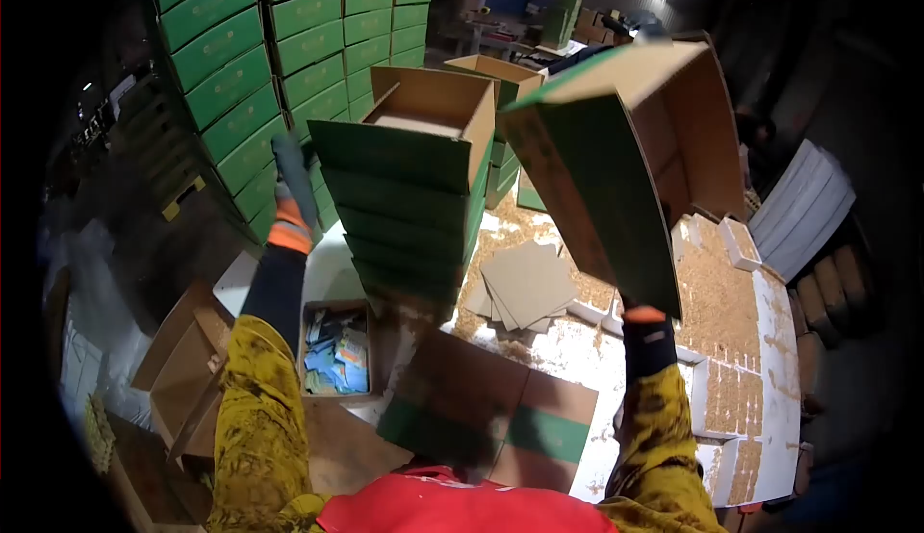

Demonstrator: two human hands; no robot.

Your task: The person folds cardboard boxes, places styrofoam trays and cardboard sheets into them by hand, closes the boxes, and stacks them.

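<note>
My right hand [643, 315], in a glove with an orange cuff, holds up a green and brown cardboard box [602, 177] by its lower edge. The box is tilted, its open side facing right, and it hides my fingers. My left hand [295, 182], in a dark glove, is raised with its fingers stretched out and nothing in it. It is beside a stack of green boxes [399, 215], whose top box [390, 153] is open. Whether the hand touches that stack, I cannot tell.
Tall stacks of green boxes [221, 76] rise at the left. Flat cardboard pieces [525, 283] and a folded green-brown carton [481, 403] lie on the white table [568, 352]. An open box [337, 393] holds blue packets. White trays [736, 393] with brown crumbs stand right; people are behind.
</note>
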